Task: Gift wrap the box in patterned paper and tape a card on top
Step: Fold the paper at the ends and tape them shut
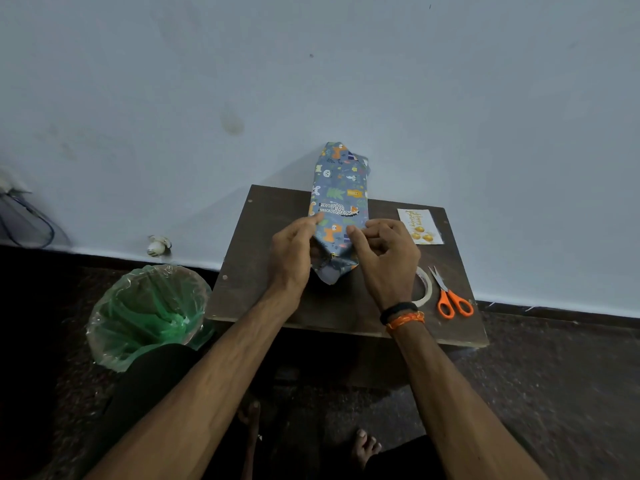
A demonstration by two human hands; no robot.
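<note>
both hands at the near end of the wrapped box

the box, covered in blue paper with an animal print, lies lengthwise on a dark board, its far end reaching past the board's back edge toward the wall; the near end of the paper is folded into a loose point hanging toward the person; the left hand sits against the box's near left corner, fingers curled, thumb and forefinger pinching the paper at the top edge; the right hand sits at the near right corner, fingers curled, forefinger and thumb on the paper there; whether it truly pinches or only presses i cannot tell; a black band and an orange thread circle the right wrist; the card, white with gold balloons, lies flat on the board's far right part, apart from the box; a tape roll lies just right of the right hand, partly hidden by it; orange scissors lie beside the tape, near the board's right edge; a bin with a green liner stands on the floor left of the board
</note>
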